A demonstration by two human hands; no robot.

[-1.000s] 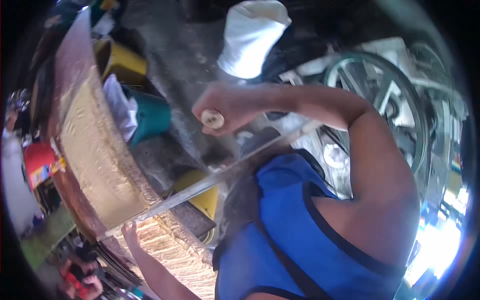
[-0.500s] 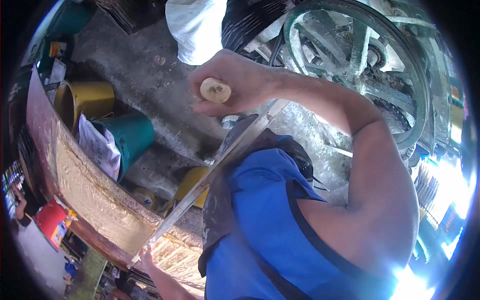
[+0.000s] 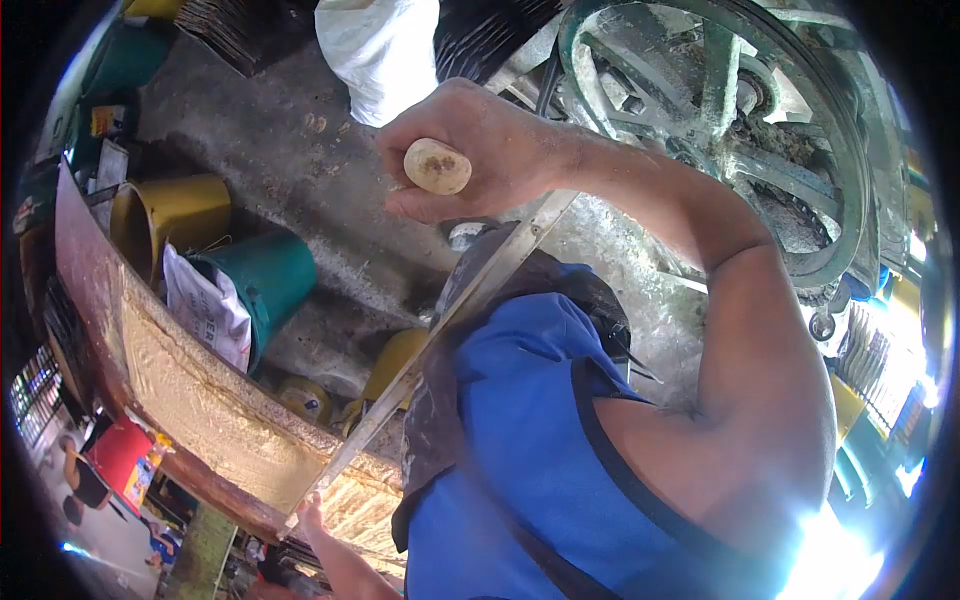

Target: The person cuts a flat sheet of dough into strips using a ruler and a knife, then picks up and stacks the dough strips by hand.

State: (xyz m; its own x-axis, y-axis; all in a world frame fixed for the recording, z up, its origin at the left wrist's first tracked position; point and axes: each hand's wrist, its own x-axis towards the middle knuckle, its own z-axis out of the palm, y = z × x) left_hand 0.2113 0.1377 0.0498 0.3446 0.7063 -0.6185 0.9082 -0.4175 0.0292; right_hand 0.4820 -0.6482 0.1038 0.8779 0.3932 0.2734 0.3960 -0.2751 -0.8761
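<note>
My right hand is closed round a pale handle, whose rounded end faces up; whatever joins it below is hidden. A long straight metal bar passes under my right wrist and slants down to the lower left across a pale, dough-like slab. At the bar's far end, my left hand holds its edge with pinched fingers. The slab is smooth on one side of the bar and marked with close parallel lines on the other. It lies on a long worktable.
Beyond the table's near edge stand a yellow bucket and a green bin with a white sack. Another white sack is at the top. A large spoked wheel is at the right. A person is at lower left.
The view has swung, so the table, bins and wheel sit elsewhere in the frame. Both hands keep their holds, and the bar still crosses the slab between smooth and lined parts.
</note>
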